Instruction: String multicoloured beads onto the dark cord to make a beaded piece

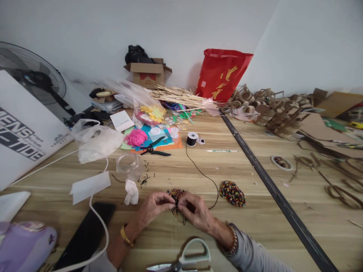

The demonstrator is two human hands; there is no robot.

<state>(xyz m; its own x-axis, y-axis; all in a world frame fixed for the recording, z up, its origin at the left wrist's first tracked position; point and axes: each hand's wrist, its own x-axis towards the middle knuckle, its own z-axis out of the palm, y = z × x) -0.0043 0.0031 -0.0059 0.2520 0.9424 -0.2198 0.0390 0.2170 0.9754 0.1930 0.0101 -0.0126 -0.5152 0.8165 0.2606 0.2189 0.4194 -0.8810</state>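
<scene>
My left hand [155,204] is closed in a pinch at the left edge of a small cluster of coloured beads [176,193]. From the other side my right hand [197,213] pinches close to the left fingertips, over the same beads. A thin black cord [202,174] runs from a black spool [192,139] round behind my right hand, and a short loop of it shows below the fingers. What lies between the fingertips is too small to make out. A coiled bead string [232,193] rests to the right. Scissors [190,257] with pale handles lie in front of me.
Left are a phone-like black slab [87,230], a white cable [99,219], a crumpled tissue [131,192] and a clear jar [128,163]. Black-handled pliers [155,147] lie on coloured paper. Farther back stand a red bag [222,73] and a cardboard box [148,73]. A dark strip [263,172] crosses the table.
</scene>
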